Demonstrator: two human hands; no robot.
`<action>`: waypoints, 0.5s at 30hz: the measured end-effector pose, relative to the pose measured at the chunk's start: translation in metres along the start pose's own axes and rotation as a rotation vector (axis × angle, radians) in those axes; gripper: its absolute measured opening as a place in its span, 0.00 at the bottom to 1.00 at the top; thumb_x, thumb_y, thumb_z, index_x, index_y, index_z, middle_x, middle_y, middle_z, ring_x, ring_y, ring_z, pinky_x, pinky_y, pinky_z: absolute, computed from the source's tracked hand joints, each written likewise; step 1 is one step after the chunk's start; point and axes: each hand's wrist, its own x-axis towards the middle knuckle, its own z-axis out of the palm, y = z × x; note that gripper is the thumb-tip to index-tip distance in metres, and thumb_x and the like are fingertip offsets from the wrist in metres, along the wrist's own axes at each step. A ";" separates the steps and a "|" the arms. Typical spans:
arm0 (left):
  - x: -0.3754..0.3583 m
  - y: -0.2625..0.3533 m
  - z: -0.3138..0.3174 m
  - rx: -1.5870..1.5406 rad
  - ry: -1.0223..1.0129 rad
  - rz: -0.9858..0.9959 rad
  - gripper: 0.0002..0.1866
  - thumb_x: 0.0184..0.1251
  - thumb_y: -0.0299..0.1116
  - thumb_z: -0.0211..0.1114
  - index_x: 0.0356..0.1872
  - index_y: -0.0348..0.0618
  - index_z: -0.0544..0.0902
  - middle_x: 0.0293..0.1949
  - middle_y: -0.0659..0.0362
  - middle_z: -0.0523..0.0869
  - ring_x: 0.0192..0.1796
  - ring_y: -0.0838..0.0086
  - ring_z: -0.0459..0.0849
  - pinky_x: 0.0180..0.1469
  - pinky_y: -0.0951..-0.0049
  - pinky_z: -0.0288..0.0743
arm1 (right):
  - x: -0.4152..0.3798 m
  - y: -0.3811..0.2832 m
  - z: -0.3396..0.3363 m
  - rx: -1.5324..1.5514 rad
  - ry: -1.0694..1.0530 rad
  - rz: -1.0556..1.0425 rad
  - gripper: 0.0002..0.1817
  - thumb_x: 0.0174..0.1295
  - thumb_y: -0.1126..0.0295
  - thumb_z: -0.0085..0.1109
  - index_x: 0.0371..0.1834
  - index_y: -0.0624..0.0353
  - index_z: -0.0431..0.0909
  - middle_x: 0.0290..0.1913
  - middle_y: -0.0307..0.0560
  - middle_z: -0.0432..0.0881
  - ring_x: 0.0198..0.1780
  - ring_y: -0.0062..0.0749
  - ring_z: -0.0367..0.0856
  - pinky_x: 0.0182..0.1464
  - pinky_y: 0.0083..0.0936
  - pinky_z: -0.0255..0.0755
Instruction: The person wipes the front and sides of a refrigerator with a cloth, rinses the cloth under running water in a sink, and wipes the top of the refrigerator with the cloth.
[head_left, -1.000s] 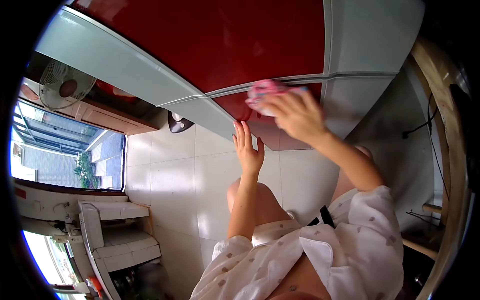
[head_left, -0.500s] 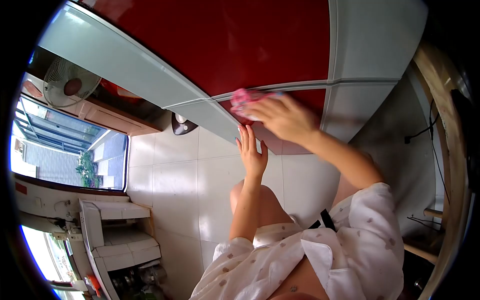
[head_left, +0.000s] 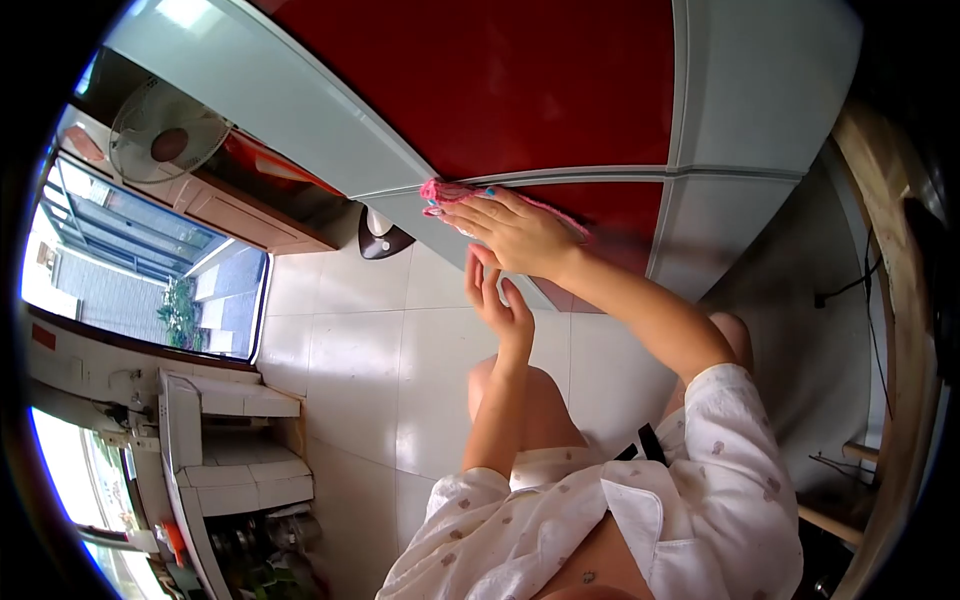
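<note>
A pink cloth [head_left: 447, 190] lies under my right hand [head_left: 515, 232], pressed flat against the red lower door [head_left: 610, 215] of a refrigerator. Part of the cloth sticks out past my fingertips at the door's left edge, and a strip trails to the right of my hand. Just below, my left hand [head_left: 498, 305] is raised near the door's edge, its fingers loosely bent and apart with nothing in them. Above the seam is the larger red upper door [head_left: 500, 90]. Pale grey side panels [head_left: 330, 110] frame both doors.
A fan [head_left: 165, 140] stands on a wooden cabinet [head_left: 230, 200] at the left. On the tiled floor [head_left: 350, 350] sits a dark object with a white top [head_left: 383, 238]. A white-tiled counter [head_left: 245, 475] is at lower left. Wooden framing [head_left: 890, 300] and a cable run along the right.
My right hand has slid the cloth left to the door's edge, near the seam. My left hand has dropped slightly and its fingers have bent more. The view has shifted a little.
</note>
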 end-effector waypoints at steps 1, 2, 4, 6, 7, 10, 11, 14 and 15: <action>0.010 0.011 0.000 -0.013 0.017 0.002 0.13 0.61 0.29 0.46 0.43 0.33 0.72 0.62 0.42 0.53 0.64 0.51 0.56 0.62 0.55 0.52 | 0.000 0.000 0.000 0.021 0.002 -0.003 0.25 0.55 0.56 0.45 0.58 0.44 0.64 0.59 0.28 0.64 0.60 0.20 0.59 0.63 0.30 0.49; 0.014 0.013 0.000 -0.008 0.029 0.003 0.13 0.61 0.29 0.46 0.43 0.33 0.72 0.62 0.42 0.53 0.64 0.51 0.56 0.62 0.55 0.52 | 0.001 0.000 0.000 0.043 0.003 -0.006 0.24 0.55 0.57 0.46 0.57 0.44 0.65 0.60 0.29 0.64 0.61 0.21 0.59 0.64 0.29 0.48; 0.025 0.017 0.005 -0.152 0.105 0.045 0.14 0.63 0.32 0.45 0.43 0.32 0.71 0.61 0.43 0.54 0.64 0.53 0.56 0.63 0.56 0.51 | 0.002 0.002 -0.009 0.196 -0.014 0.019 0.24 0.55 0.59 0.46 0.57 0.47 0.64 0.60 0.31 0.64 0.62 0.22 0.59 0.65 0.29 0.47; 0.038 0.024 0.019 -0.289 0.226 0.094 0.14 0.63 0.32 0.44 0.44 0.32 0.71 0.61 0.44 0.55 0.63 0.54 0.57 0.63 0.57 0.51 | 0.003 0.006 -0.013 0.342 -0.028 0.039 0.24 0.56 0.61 0.45 0.58 0.50 0.63 0.59 0.32 0.64 0.62 0.23 0.59 0.66 0.29 0.46; 0.044 0.028 0.023 -0.428 0.323 0.138 0.15 0.64 0.33 0.44 0.45 0.33 0.70 0.60 0.45 0.57 0.62 0.56 0.58 0.63 0.58 0.51 | 0.000 0.007 -0.011 0.248 -0.045 0.011 0.25 0.56 0.63 0.45 0.58 0.53 0.61 0.59 0.34 0.64 0.62 0.24 0.59 0.65 0.29 0.47; 0.060 0.050 0.009 0.199 0.265 0.024 0.19 0.65 0.39 0.42 0.50 0.34 0.66 0.58 0.48 0.61 0.60 0.62 0.62 0.60 0.61 0.54 | 0.001 0.005 -0.017 0.282 -0.069 0.047 0.25 0.57 0.70 0.43 0.60 0.59 0.56 0.61 0.38 0.62 0.62 0.25 0.60 0.65 0.30 0.51; 0.069 0.052 0.006 0.201 0.074 0.003 0.24 0.66 0.44 0.42 0.54 0.33 0.62 0.57 0.49 0.63 0.59 0.62 0.62 0.59 0.65 0.55 | 0.002 0.004 -0.014 0.258 -0.011 0.049 0.24 0.58 0.68 0.42 0.59 0.58 0.59 0.60 0.38 0.63 0.62 0.23 0.59 0.66 0.30 0.47; 0.070 0.047 0.022 -0.273 0.152 -0.105 0.29 0.66 0.49 0.40 0.56 0.32 0.60 0.58 0.48 0.62 0.60 0.61 0.62 0.61 0.65 0.52 | 0.005 0.009 -0.027 0.354 0.014 0.034 0.22 0.58 0.66 0.43 0.57 0.57 0.63 0.58 0.40 0.66 0.62 0.25 0.60 0.66 0.32 0.46; 0.069 0.048 0.024 -0.304 0.154 -0.086 0.32 0.65 0.52 0.39 0.58 0.32 0.57 0.61 0.46 0.57 0.63 0.57 0.57 0.63 0.63 0.46 | 0.008 0.013 -0.036 0.476 -0.022 0.029 0.20 0.58 0.67 0.45 0.55 0.57 0.66 0.56 0.41 0.68 0.61 0.27 0.62 0.65 0.33 0.50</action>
